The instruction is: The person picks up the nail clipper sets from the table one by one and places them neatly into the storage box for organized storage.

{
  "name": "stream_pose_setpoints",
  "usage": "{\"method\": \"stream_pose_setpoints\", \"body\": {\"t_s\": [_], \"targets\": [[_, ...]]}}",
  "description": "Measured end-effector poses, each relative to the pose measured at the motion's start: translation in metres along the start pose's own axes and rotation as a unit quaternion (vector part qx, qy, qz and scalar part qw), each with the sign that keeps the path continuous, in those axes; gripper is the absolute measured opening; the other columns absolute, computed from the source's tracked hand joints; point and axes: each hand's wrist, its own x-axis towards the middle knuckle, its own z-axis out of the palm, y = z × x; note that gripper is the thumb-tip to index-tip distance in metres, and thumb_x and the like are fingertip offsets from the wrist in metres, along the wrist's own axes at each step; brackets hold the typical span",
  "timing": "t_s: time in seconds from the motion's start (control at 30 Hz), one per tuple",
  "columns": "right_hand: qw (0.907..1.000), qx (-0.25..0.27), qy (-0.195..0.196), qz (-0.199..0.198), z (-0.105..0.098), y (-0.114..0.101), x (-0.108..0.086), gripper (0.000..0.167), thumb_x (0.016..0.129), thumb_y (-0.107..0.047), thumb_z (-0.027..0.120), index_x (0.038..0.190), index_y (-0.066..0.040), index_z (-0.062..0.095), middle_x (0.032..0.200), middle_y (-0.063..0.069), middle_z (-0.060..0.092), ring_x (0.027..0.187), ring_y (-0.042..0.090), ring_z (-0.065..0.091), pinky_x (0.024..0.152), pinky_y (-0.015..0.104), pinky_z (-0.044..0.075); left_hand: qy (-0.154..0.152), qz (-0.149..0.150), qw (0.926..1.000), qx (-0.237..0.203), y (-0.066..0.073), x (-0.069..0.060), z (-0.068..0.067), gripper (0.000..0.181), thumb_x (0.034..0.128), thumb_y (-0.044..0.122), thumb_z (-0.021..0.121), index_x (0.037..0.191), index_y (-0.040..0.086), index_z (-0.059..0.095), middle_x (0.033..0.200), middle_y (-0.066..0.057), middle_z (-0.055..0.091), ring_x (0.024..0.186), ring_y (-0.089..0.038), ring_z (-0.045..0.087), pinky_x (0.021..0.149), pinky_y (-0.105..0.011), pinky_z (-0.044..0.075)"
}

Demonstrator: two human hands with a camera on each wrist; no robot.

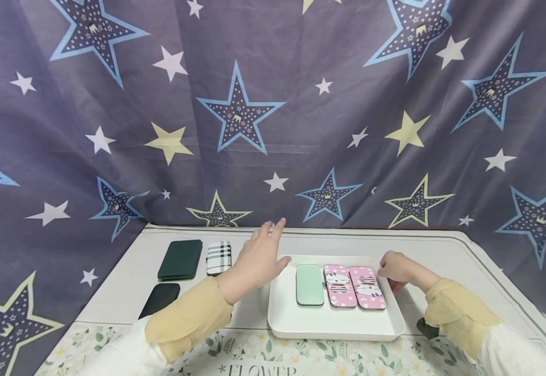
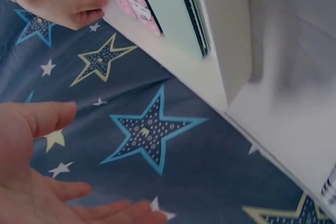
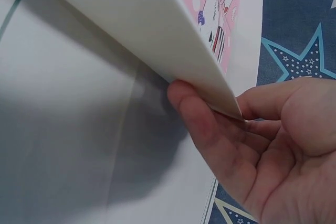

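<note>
A white tray (image 1: 310, 322) bears a mint-green flat case (image 1: 309, 284) and two pink flat cases, the left one (image 1: 337, 299) and the right one (image 1: 370, 299), both printed with a cartoon animal. My right hand (image 1: 397, 269) pinches the tray's right rim; in the right wrist view the thumb lies inside the tray wall (image 3: 152, 24) and the fingers outside and below. Beyond the tray's left side, my left hand (image 1: 260, 256) hovers with spread fingers and holds nothing. The left wrist view shows that hand (image 2: 68, 182) apart from the tray.
Left on the table lie a dark green flat case (image 1: 180, 259), a plaid case (image 1: 218, 257) and a black item (image 1: 160, 298) partly behind the left sleeve. A small dark object (image 1: 427, 329) lies beside the right forearm. A star-patterned curtain (image 1: 273, 130) hangs behind the table.
</note>
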Motion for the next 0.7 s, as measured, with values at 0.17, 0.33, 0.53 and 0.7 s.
{"method": "stream_pose_setpoints", "body": {"t_s": [0.17,0.33,0.53,0.7], "targets": [[0.9999,-0.009,0.010,-0.002,0.001,0.001,0.001,0.016,0.087,-0.004,0.052,0.088,0.009,0.061,0.058,0.011,0.063,0.048,0.018,0.064,0.049,0.030,0.056,0.072,0.019,0.9966,0.035,-0.012,-0.018,-0.006,0.085,0.0855,0.039,0.067,0.151,0.015,0.019,0.152,-0.025,0.020,0.138,-0.042,0.025,0.105,-0.059,0.033],[0.9998,-0.011,0.012,-0.009,0.002,0.002,0.000,0.017,0.088,-0.004,0.051,0.088,0.009,0.062,0.057,0.011,0.063,0.049,0.020,0.064,0.049,0.031,0.056,0.136,0.025,0.9891,0.050,-0.029,-0.037,-0.012,0.091,0.0831,0.040,0.069,0.152,0.018,0.014,0.157,-0.019,-0.004,0.144,-0.037,0.002,0.111,-0.063,0.017],[0.9998,-0.012,0.011,-0.009,0.002,0.001,-0.001,0.019,0.089,-0.004,0.051,0.090,0.010,0.062,0.058,0.010,0.063,0.050,0.020,0.065,0.049,0.030,0.056,0.186,0.012,0.9799,0.071,-0.055,-0.060,-0.019,0.097,0.0799,0.042,0.072,0.153,0.022,0.011,0.157,-0.013,-0.013,0.145,-0.033,-0.009,0.109,-0.067,0.011],[0.9998,-0.013,0.012,-0.010,0.002,0.001,-0.002,0.019,0.089,-0.004,0.050,0.092,0.012,0.062,0.058,0.010,0.063,0.050,0.019,0.064,0.049,0.030,0.056,0.192,-0.008,0.9785,0.074,-0.083,-0.080,-0.022,0.099,0.0803,0.049,0.069,0.153,0.026,0.005,0.157,-0.012,-0.015,0.144,-0.034,-0.012,0.109,-0.068,0.004]]}}
